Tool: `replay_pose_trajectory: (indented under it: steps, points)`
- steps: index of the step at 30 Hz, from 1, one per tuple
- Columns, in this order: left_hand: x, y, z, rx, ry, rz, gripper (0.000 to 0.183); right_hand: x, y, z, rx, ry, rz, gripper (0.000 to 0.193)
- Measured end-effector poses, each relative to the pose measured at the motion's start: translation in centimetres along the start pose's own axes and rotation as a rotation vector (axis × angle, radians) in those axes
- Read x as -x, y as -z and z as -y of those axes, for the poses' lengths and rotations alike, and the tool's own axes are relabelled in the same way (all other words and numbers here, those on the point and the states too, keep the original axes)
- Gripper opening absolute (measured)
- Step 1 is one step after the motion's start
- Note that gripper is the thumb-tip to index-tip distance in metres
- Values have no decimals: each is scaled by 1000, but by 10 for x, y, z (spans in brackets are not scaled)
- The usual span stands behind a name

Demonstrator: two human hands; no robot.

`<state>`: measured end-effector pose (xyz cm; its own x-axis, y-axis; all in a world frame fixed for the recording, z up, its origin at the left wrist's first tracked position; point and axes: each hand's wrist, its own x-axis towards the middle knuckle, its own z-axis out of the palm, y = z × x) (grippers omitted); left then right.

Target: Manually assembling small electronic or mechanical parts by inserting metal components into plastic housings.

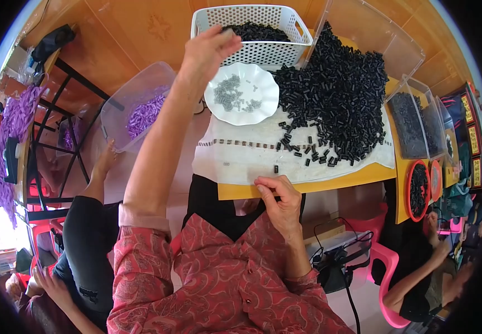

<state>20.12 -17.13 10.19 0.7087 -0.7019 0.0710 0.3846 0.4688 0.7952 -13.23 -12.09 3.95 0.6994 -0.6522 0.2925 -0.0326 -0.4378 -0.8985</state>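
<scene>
My left hand (212, 49) reaches out over the left rim of a white perforated basket (269, 54) with small black pieces in it. Its fingers look loosely apart, with nothing visible between them. Close to the table's front edge, my right hand (281, 205) has thumb and forefinger pinched together; whatever they hold is hidden. Just beyond it a single black cylindrical piece (276, 168) lies on the white cloth (241, 170). A small clear piece (226, 163) lies further left. Small clear pieces (230, 96) fill part of a white scalloped plate (263, 114).
A big heap of black pieces (341, 100) covers the table's right side, beside a clear bin (413, 139). A red-rimmed bowl (418, 191) stands at the far right. To the left is a tub (119, 106) of purple pieces. Other people sit on both sides.
</scene>
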Motion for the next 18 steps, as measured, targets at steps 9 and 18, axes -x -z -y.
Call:
replay_pose_trajectory:
  steps: [9, 18]
  points:
    - [80, 1, 8, -486, 65, -151, 22, 2, 3, -14, -11, -42, -23, 12]
    - [173, 41, 52, -1020, -77, 92, 12, 2, 0, -22, -10, -33, -10, 12]
